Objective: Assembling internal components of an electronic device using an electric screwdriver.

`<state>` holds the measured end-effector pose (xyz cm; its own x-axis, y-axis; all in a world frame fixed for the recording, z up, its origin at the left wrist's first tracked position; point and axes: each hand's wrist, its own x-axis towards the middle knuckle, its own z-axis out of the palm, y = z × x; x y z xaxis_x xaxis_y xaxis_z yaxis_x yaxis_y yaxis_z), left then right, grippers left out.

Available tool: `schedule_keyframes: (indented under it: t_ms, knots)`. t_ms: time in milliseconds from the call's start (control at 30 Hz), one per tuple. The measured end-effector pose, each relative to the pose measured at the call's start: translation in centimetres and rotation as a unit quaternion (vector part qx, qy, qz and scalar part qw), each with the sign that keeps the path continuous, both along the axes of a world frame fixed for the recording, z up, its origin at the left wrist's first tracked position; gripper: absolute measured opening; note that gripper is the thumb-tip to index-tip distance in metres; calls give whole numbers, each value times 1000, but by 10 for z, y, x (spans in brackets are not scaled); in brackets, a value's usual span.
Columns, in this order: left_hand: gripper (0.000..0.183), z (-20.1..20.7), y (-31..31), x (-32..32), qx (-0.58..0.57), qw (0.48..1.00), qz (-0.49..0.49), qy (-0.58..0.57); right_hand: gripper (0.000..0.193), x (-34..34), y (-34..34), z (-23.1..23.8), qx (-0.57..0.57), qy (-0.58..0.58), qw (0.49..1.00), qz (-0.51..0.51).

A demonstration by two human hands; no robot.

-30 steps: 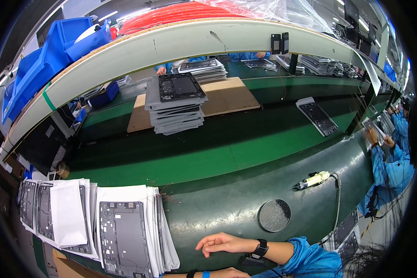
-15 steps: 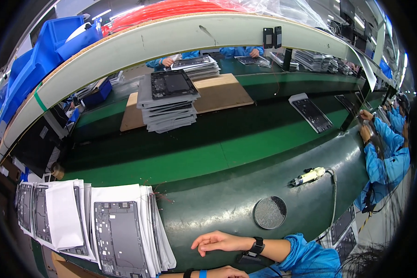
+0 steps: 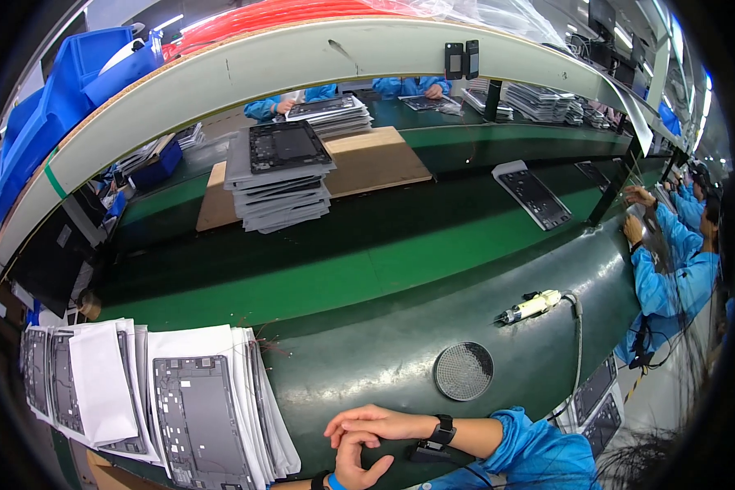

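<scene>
Our right hand [image 3: 371,423] is loose over the dark green worktop [image 3: 343,359], fingers gently bent, nothing gripped, and our left hand [image 3: 356,464] is right there just below it, thumb spread, also holding nothing that we can see. Fingers overlap in our view, though whether they actually touch we can't tell!

Over to our left, close beside that left hand, we've got the grey tablet housing [image 3: 200,412], face-up against a leaning row of white sheets [image 3: 241,359], with more housings farther left. Near the right wrist we spot a small black device [image 3: 430,454], partly hidden by the arm. Just beyond the hands lies a round grey disc [image 3: 464,371] with a gridded face, and past that a cream electric screwdriver [image 3: 531,307], its cable [image 3: 580,351] running down toward us.

Look farther out, and we find a stack of grey sleeves [image 3: 278,200] topped by a dark housing [image 3: 288,147], up by a wooden board [image 3: 380,163]. Off right, a co-worker in a blue sleeve [image 3: 657,282] is busy too!
</scene>
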<state>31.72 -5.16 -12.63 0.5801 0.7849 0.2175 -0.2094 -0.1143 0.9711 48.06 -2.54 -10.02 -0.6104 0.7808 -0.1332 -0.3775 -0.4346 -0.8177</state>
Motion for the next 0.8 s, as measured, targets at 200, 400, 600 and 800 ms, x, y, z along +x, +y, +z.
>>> schedule_keyframes:
  t_ms: [200, 400, 600, 800]
  knots:
    - [32, -3, 3, 6, -49, 985, -11, -167, 44, 7, 4, -13, 21, 18, 996, 83]
    - [19, -1, 4, 6, -97, 987, -25, -122, 80, 7, -2, -6, 222, -31, 963, 153]
    - [12, -1, 10, 1, -151, 986, -35, -65, 85, 1, -10, -4, 255, -128, 957, 49]
    - [12, -17, 12, -10, -181, 980, -62, -60, 77, 0, -11, 2, 288, -181, 941, -1]
